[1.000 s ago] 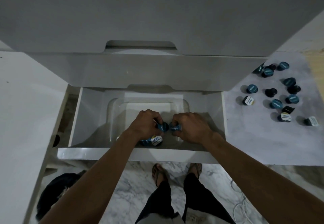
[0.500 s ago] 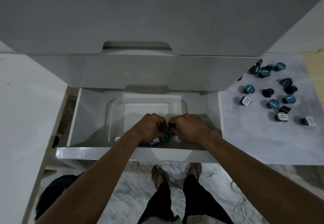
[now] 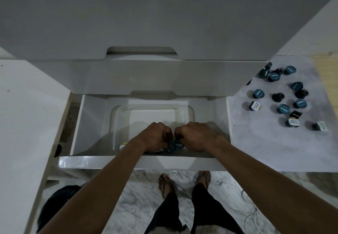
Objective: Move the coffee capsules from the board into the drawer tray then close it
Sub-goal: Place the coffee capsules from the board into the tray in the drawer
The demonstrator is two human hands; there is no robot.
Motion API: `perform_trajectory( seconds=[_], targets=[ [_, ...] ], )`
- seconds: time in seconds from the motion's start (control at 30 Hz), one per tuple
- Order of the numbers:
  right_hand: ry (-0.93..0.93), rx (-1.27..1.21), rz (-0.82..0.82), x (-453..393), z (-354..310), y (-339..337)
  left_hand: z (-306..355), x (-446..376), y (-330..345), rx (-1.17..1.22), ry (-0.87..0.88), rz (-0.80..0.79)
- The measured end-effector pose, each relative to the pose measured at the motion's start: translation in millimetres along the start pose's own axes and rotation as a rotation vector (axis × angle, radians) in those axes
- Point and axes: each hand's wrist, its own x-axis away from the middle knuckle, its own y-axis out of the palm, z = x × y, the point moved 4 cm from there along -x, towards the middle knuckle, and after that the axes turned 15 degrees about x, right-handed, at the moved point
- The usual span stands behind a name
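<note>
A white drawer (image 3: pixel 109 162) stands pulled out with a clear plastic tray (image 3: pixel 117 116) inside. My left hand (image 3: pixel 155 136) and my right hand (image 3: pixel 193 136) are both low in the tray's near end, fingers curled, knuckles almost touching. Teal coffee capsules (image 3: pixel 173 145) lie between and under the fingertips, which still seem closed on them. One white-lidded capsule (image 3: pixel 123 146) lies in the tray to the left of my left wrist. Several more teal and black capsules (image 3: pixel 283 108) are scattered on the grey marble board (image 3: pixel 265 142) to the right.
A second drawer front (image 3: pixel 164 76) juts out above the open drawer and overhangs its back. A white cabinet top (image 3: pixel 27 114) lies to the left. Below are the marble floor, my sandalled feet (image 3: pixel 182 182), a dark object (image 3: pixel 60 197) and a white cable (image 3: pixel 254 217).
Both hands have sunk lower into the tray with their capsules. The capsules that were held up at the fingertips are now down at the tray bottom. A white-lidded one has come to rest at the left.
</note>
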Motion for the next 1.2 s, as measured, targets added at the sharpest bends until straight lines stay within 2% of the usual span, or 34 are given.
perform_trajectory(
  seconds=[0.57,0.73,0.9,1.2],
  targets=[
    [-0.002,0.020,-0.026,4,-5,4,-1,3,-1,-0.021,0.015,0.009],
    [0.038,-0.081,0.009,5,-1,1,-2,4,-5,0.032,0.031,0.050],
    [0.123,-0.272,0.152,17,12,-15,-2,9,-20,0.190,0.071,0.197],
    [0.270,-0.645,0.541,73,38,-44,49,28,-32,0.253,0.197,0.425]
  ],
)
